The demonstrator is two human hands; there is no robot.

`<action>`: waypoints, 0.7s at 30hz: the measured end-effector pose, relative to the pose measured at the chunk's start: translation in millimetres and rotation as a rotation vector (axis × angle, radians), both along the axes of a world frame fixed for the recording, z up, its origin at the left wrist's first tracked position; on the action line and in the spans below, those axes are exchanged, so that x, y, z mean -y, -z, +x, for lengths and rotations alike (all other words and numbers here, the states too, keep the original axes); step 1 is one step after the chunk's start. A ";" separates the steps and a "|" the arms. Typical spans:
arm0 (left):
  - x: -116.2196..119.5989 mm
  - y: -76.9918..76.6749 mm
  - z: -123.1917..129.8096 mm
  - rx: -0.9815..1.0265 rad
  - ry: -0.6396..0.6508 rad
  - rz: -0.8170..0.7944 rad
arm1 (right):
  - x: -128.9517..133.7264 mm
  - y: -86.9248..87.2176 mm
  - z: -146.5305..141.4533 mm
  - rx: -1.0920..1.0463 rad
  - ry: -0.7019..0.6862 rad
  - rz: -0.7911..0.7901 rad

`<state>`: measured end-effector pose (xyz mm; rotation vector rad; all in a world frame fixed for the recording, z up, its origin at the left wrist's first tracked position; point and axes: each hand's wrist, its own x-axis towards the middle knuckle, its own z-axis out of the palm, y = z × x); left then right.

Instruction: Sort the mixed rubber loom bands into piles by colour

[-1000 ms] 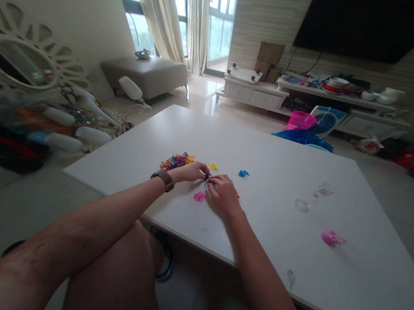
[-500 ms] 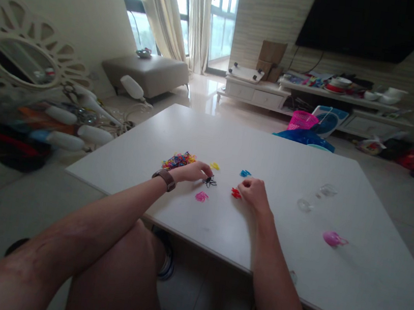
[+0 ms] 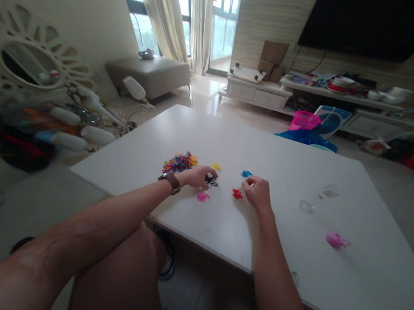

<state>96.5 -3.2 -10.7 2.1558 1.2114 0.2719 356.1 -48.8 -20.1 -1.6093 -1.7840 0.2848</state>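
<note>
My left hand (image 3: 198, 176), with a dark watch at its wrist, is at a small pile of black rubber bands (image 3: 211, 181). Thumb and fingers are apart and curve around the pile's left side. My right hand (image 3: 259, 192) is curled with fingertips pressed together; what they may hold is too small to make out. Just left of it lie red bands (image 3: 237, 194), with blue bands (image 3: 246, 174) behind. Pink bands (image 3: 203, 196) lie in front of the black ones, yellow bands (image 3: 216, 166) behind. A mixed multicoloured heap (image 3: 179, 162) sits beyond my left wrist.
The white table (image 3: 232, 138) also bears a pink rounded item (image 3: 336, 240), a clear ring (image 3: 306, 206) and a clear container (image 3: 330, 191) on the right. Lamp arms with white shades (image 3: 98, 134) stand past the left edge. A pink basket (image 3: 304, 121) is beyond the far edge.
My left thumb and fingers have spread apart around the black bands. My right hand has shifted slightly away from the red bands, leaving them more visible. The camera view moved slightly.
</note>
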 end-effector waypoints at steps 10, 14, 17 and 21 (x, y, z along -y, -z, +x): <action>-0.4 3.2 8.2 0.019 0.036 0.062 | -1.0 3.6 -4.2 -0.044 -0.039 0.027; -3.2 -2.2 4.6 0.071 0.035 0.050 | -1.8 4.3 -6.0 -0.044 -0.061 0.049; -5.8 -18.6 -6.5 0.121 -0.027 0.047 | 0.4 5.2 -17.4 -0.011 -0.150 0.047; -8.1 -43.3 -35.5 0.192 -0.338 0.030 | 10.3 5.6 -48.4 0.098 -0.365 0.011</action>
